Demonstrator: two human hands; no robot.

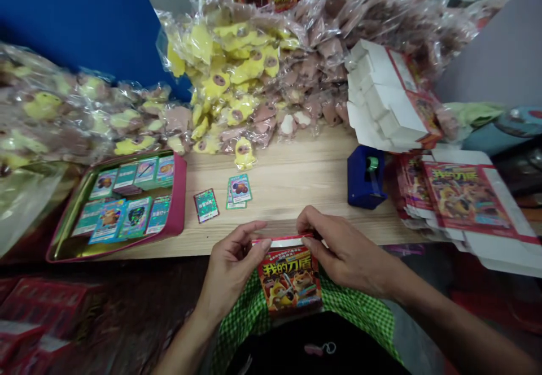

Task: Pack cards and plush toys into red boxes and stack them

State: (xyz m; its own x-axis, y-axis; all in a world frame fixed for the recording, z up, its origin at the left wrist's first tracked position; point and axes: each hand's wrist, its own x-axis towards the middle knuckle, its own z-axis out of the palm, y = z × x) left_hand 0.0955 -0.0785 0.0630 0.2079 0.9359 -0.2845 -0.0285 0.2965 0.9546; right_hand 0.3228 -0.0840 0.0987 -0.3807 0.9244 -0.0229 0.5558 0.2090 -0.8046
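Observation:
A small red printed box [290, 284] with yellow lettering is held upright in front of my body, at the table's near edge. My left hand [237, 265] pinches its upper left corner between thumb and fingers. On the upper right corner, my right hand [334, 245] grips the edge with thumb and bent fingers. A pale strip along the top, perhaps a flap, runs between both thumbs. Beyond my hands lie a small pile of cards [239, 190], a single green card [206, 205] and a bagged yellow figure [244, 153]. The box's underside is hidden.
A pink-rimmed tin [180, 194] holding stacks of cards stands at left. Bagged yellow and brown plush figures [237, 75] heap along the back. A blue tape dispenser [365, 178], flattened boxes [470, 194] and opened white cartons [376, 104] occupy the right side.

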